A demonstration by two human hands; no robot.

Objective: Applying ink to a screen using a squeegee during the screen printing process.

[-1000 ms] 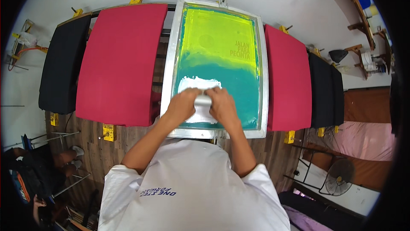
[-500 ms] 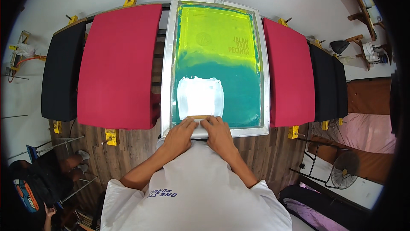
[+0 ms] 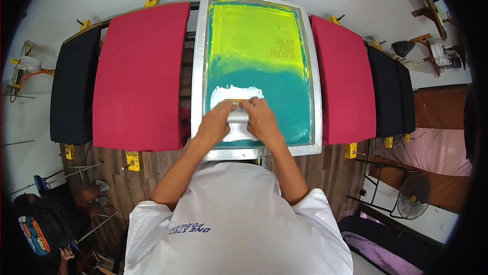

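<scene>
Squeegee (image 3: 238, 117) shifted forward over white ink (image 3: 237, 93) since earlier; fingers (image 3: 222, 105) of left hand (image 3: 215, 121), right hand (image 3: 262, 119) grasping it.

1. Silver-grey on the frame (image 3: 200, 71) and the squeegee (image 3: 238, 117).
2. Yellow-green over the upper mesh (image 3: 254, 31), blurring into teal below.
3. White for the paint (image 3: 236, 93), likewise the shirt (image 3: 254, 219) with its dark-blue lettering (image 3: 195, 228).
4. Plain pinkish red across the inner cloths (image 3: 140, 71); black for the outer cloths (image 3: 76, 87).
5. Yellow on the brackets (image 3: 133, 161); brown wood-grain on the floor (image 3: 145, 181).
</scene>
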